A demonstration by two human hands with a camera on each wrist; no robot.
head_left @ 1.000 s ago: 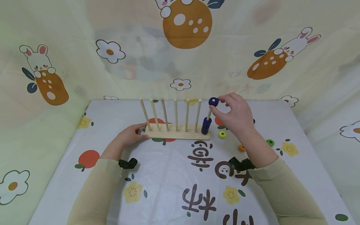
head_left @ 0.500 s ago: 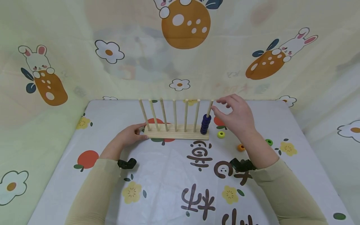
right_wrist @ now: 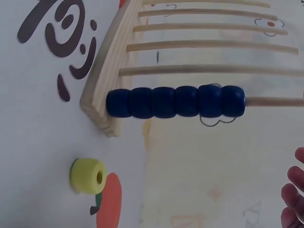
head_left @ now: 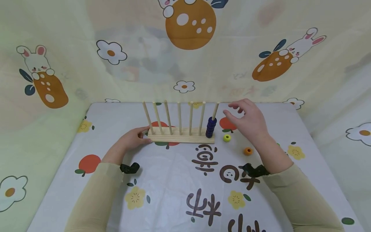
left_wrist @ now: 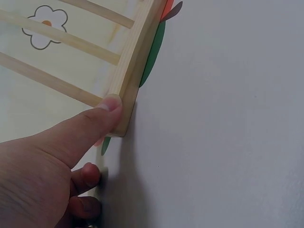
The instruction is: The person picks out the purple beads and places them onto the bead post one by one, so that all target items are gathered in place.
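A wooden peg stand (head_left: pixel 179 139) with a row of upright pegs sits on the table. Its rightmost peg bears a stack of several dark blue beads (head_left: pixel 211 127), seen close up in the right wrist view as blue beads (right_wrist: pixel 175 102) packed together. My left hand (head_left: pixel 132 139) grips the left end of the base; in the left wrist view the thumb (left_wrist: pixel 111 102) presses on the wood. To the right of the stacked peg, my right hand (head_left: pixel 250 120) hovers with fingers parted and holds nothing. Below it lies a yellow-green bead (head_left: pixel 227 138).
An orange bead (head_left: pixel 248 151) lies on the table left of the right forearm. A sliver of green (head_left: pixel 278 144) shows beside that forearm. The printed tablecloth (head_left: pixel 162 193) bears flowers and lettering, and a patterned curtain (head_left: pixel 145 74) rises behind the table.
The right hand let go of a dark blue bead, which slid down the rightmost peg onto the stack. That hand then drew away to the right. The left hand keeps its hold on the base.
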